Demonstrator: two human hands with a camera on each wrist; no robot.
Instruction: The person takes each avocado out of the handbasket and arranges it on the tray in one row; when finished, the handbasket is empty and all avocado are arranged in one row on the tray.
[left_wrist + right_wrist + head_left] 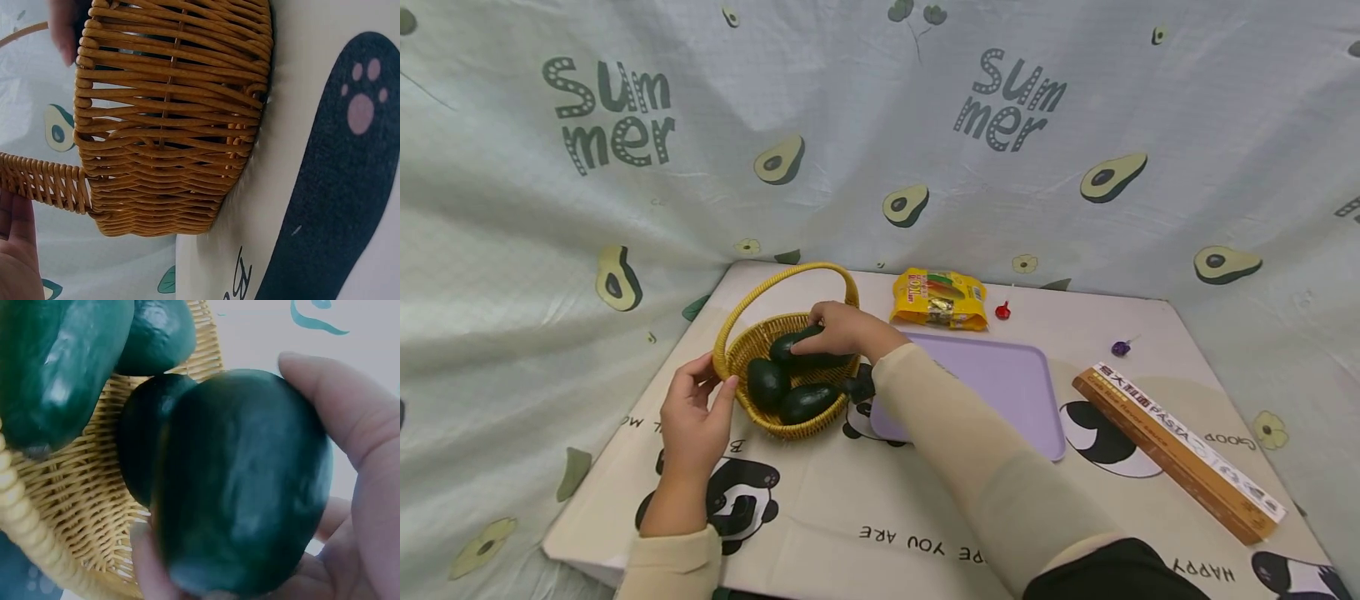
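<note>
A yellow wicker basket (801, 431) with a tall handle stands at the left of the table and contains several glossy dark green avocados (767, 385). Over the basket, my right hand (847, 330) grips one avocado (244, 487) between thumb and fingers. Another avocado (139, 440) is partly hidden behind it in the right wrist view. At the basket's left side, my left hand (696, 421) holds the base of the handle (47, 184), its fingers reaching behind it. The left wrist view shows the woven side of the basket resting on the table.
A lilac tray (1037, 392) lies right of the basket, partly under my right forearm. Behind it is a yellow snack bag (940, 300), with a red lollipop (1003, 311) beside it. A purple lollipop (1121, 348) and a long pasta box (1180, 454) lie farther right.
</note>
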